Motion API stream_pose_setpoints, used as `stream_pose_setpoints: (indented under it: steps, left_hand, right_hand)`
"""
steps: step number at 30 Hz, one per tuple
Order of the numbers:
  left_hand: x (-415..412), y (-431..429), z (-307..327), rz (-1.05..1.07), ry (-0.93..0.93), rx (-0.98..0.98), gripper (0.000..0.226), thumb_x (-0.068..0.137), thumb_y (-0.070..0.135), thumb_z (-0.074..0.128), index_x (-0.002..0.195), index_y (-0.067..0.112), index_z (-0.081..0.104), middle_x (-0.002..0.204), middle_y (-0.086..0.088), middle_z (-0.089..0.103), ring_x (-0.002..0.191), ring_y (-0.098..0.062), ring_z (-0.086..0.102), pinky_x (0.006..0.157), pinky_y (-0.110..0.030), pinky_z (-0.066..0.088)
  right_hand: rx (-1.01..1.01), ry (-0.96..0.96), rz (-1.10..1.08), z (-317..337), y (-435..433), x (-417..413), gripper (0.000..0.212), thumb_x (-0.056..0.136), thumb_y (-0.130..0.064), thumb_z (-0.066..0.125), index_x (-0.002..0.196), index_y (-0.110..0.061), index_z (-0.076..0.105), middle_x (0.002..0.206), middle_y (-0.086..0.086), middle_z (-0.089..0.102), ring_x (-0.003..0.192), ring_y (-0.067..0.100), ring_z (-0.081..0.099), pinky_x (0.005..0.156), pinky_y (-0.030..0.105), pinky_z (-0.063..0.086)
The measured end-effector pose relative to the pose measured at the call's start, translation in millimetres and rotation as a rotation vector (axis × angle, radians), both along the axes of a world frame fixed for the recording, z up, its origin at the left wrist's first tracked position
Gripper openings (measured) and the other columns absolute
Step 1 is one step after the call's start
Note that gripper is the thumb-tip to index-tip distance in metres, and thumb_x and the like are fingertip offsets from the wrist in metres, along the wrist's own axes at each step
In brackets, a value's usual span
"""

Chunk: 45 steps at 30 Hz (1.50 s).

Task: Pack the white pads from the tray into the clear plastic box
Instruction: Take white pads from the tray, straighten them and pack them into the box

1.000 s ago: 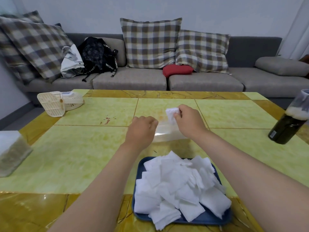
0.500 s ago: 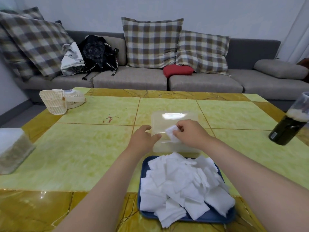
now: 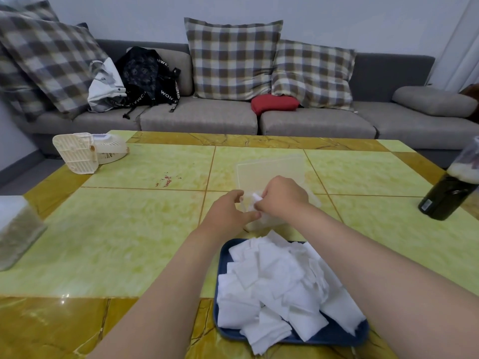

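Observation:
A clear plastic box stands on the table just beyond the tray, its hinged lid raised behind it. My right hand pinches one white pad over the box's left part. My left hand grips the box's near left edge. A dark blue tray close to me holds a loose heap of several white pads. How much lies inside the box is hidden by my hands.
A green-and-yellow tiled table carries a cream fan at the far left, a container at the left edge and a dark bottle at the right. A grey sofa with cushions and bags stands behind.
The box lid has swung up and open. My right hand has brought the pad down and toward me, from above the box to its open mouth; my left hand has stayed on the box.

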<state>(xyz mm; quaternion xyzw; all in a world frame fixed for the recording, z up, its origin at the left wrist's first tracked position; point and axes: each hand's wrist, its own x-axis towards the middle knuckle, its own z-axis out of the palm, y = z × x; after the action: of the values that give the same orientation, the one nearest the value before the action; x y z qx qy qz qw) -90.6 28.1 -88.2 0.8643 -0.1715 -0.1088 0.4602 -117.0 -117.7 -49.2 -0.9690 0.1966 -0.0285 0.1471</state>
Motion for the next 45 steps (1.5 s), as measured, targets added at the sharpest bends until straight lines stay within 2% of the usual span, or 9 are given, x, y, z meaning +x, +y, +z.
stream_pose_setpoints:
  steps: [4,10,13,17,21,29,35,41,45]
  left_hand:
    - [-2.6,6.3,5.8,-0.055,-0.052,0.079,0.082,0.083,0.037,0.078,0.153,0.018,0.038,0.140,0.001,0.057,0.095,-0.011,0.062,0.081,-0.024,0.043]
    - [-8.9,16.2,6.6,-0.048,-0.157,0.110,0.069,0.083,0.038,0.079,0.143,0.021,0.050,0.134,0.008,0.045,0.107,-0.011,0.058,0.085,-0.022,0.041]
    - [-11.8,16.6,6.7,-0.030,-0.231,0.102,0.056,0.081,0.036,0.081,0.131,0.023,0.060,0.120,0.011,0.045,0.110,-0.009,0.050,0.087,-0.020,0.037]
    - [-15.2,14.2,9.2,-0.087,-0.311,0.156,0.026,0.088,0.037,0.073,0.110,0.024,0.072,0.113,0.010,0.055,0.106,-0.007,0.051,0.085,-0.018,0.036]
    - [-14.6,12.0,9.3,-0.059,-0.314,0.181,0.025,0.097,0.033,0.059,0.111,0.018,0.073,0.119,0.009,0.059,0.111,-0.008,0.053,0.089,-0.021,0.038]
    - [-11.1,14.7,10.8,-0.065,-0.349,0.208,0.025,0.094,0.016,0.063,0.118,0.021,0.069,0.122,0.010,0.057,0.109,-0.007,0.056,0.091,-0.019,0.040]
    - [-18.1,15.6,13.5,-0.048,-0.360,0.244,0.027,0.096,0.024,0.061,0.122,0.020,0.067,0.127,0.010,0.057,0.115,-0.009,0.055,0.090,-0.020,0.039]
    - [-30.6,17.2,23.6,-0.048,-0.401,0.227,0.024,0.096,0.032,0.060,0.119,0.025,0.067,0.119,0.013,0.056,0.107,-0.007,0.055,0.084,-0.021,0.040]
    - [-44.7,15.0,40.9,-0.122,-0.321,0.172,0.011,0.094,0.029,0.060,0.096,0.029,0.070,0.097,0.017,0.064,0.082,0.001,0.058,0.070,-0.018,0.044]
  right_hand:
    - [0.098,0.059,-0.062,-5.1,14.1,3.9,0.029,0.072,-0.040,0.079,0.072,-0.017,0.061,0.069,0.000,0.062,0.063,0.021,0.061,0.050,0.024,0.038]
    - [0.731,0.060,-0.076,0.9,11.4,3.8,0.025,0.089,-0.023,0.057,0.090,-0.006,0.076,0.071,0.003,0.078,0.078,0.024,0.074,0.078,0.033,0.059]
    - [0.673,0.114,-0.052,-0.2,10.2,4.5,0.018,0.089,-0.016,0.058,0.089,-0.007,0.074,0.070,0.002,0.077,0.084,0.024,0.073,0.081,0.034,0.059]
    - [0.512,0.166,0.093,-1.0,11.3,2.5,0.010,0.090,-0.010,0.060,0.081,-0.010,0.065,0.077,0.004,0.064,0.069,0.021,0.057,0.055,0.024,0.046]
    - [0.438,0.138,0.180,1.3,-1.7,-1.9,0.023,0.092,-0.011,0.058,0.107,-0.007,0.075,0.102,0.011,0.073,0.082,0.021,0.062,0.072,0.027,0.053]
    - [0.424,0.177,0.294,-2.1,-16.7,-32.9,0.039,0.091,-0.010,0.045,0.098,-0.029,0.078,0.089,-0.009,0.074,0.079,0.004,0.062,0.071,0.022,0.045]
    - [0.328,0.108,0.318,2.6,-23.2,-41.0,0.036,0.094,-0.010,0.046,0.106,-0.024,0.077,0.105,-0.010,0.066,0.108,0.013,0.061,0.090,0.026,0.047]
    - [0.247,-0.143,0.371,23.6,-29.7,-58.2,0.027,0.095,-0.013,0.052,0.104,-0.024,0.076,0.098,-0.019,0.063,0.082,-0.003,0.055,0.071,0.014,0.040]
    - [0.238,-0.061,0.469,37.5,-27.6,-80.2,0.024,0.088,-0.013,0.057,0.086,-0.030,0.075,0.086,-0.015,0.066,0.061,-0.008,0.055,0.058,0.012,0.039]
